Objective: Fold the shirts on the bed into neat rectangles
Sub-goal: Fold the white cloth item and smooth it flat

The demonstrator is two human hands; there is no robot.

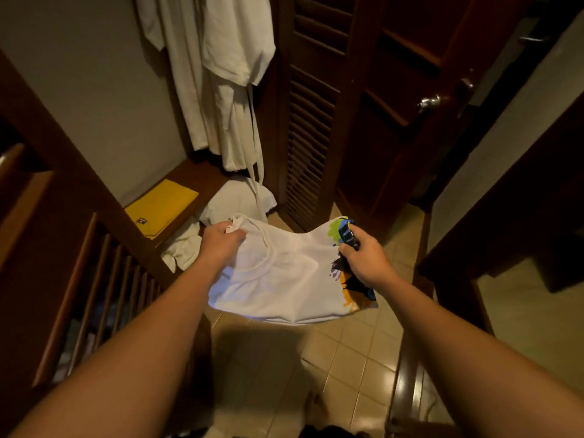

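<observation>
Far left: slatted wooden rack point(104, 298), with a little cloth dimly visible behind the bars. Above it, on the left part of the wardrobe's wooden ledge point(202, 175): yellow folded shirt point(161, 207), flat, already a tidy rectangle. Toward the ledge's front edge: crumpled white cloth point(185, 246), spilling over, unfolded. At the ledge's right end: another white bundle point(238, 200), loosely heaped under a hanging white robe point(221, 74).

Centre, in the air above the tiled floor point(331, 358), resting on nothing: white printed shirt point(284, 279), stretched between both hands. Left hand point(221, 241) curled tight round a bunched corner of plain white fabric. Right hand point(363, 257) closed round the opposite end, at the colourful print of green, blue, black and orange. Shirt sagging in the middle, creased, no clean fold lines in view.

Right: louvred door point(313, 121), dark wood panels. No bed in sight.

Judged progress: early to middling. One piece apparently done, this shirt only held, not yet laid flat or folded; at least two white pieces likely waiting.
</observation>
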